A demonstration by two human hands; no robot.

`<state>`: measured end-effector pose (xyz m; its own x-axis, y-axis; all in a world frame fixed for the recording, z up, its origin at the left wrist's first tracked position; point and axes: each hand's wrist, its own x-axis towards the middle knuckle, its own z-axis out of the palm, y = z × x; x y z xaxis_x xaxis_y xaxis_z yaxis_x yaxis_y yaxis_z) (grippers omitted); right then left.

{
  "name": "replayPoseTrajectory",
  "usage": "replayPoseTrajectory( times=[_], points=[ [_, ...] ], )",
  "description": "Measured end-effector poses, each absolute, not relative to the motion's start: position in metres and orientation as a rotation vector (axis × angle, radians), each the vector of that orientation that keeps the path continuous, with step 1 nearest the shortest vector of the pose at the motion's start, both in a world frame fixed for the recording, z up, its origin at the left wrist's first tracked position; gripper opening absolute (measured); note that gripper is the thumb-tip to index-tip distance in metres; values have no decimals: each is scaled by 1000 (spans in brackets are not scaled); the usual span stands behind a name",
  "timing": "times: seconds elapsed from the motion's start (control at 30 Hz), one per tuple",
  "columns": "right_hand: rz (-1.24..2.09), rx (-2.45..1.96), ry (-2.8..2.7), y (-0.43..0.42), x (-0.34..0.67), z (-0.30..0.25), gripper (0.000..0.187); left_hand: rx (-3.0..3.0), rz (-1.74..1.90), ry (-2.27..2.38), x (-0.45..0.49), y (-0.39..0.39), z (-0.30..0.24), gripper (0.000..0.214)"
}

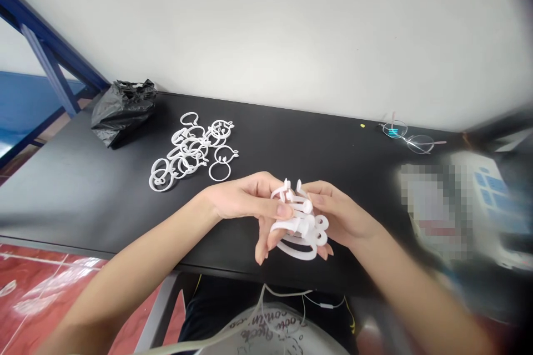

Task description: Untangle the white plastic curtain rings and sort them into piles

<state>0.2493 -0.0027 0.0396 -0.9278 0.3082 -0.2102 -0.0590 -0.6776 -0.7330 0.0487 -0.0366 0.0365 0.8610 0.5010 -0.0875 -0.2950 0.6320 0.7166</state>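
Observation:
Both my hands meet over the near edge of the black table (312,144). Between them is a stacked bunch of white plastic rings (300,230) with small knobbed tabs. My left hand (250,202) pinches the top of the bunch with thumb and fingers. My right hand (341,216) cups the bunch from the right, fingers curled under it. A loose pile of the same white rings (191,150) lies on the table to the far left of my hands, untouched.
A crumpled black plastic bag (122,111) sits at the table's back left corner. A pair of glasses (410,138) lies at the back right. A blurred box or papers (458,205) occupy the right side. A blue metal frame (45,50) stands left.

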Motion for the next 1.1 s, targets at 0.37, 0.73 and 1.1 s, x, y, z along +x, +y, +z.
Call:
replayPoseTrajectory(
  times=[0.37,0.73,1.1],
  points=[
    [2327,-663,-1096,-23,239,54,51,922,703,441,61,-49,46,28],
    [2378,-601,-1111,-15,240,46,59,812,751,316,65,-48,42,27],
    [1742,-902,-1317,1,248,51,32,940,829,481,66,-42,42,35]
  ],
)
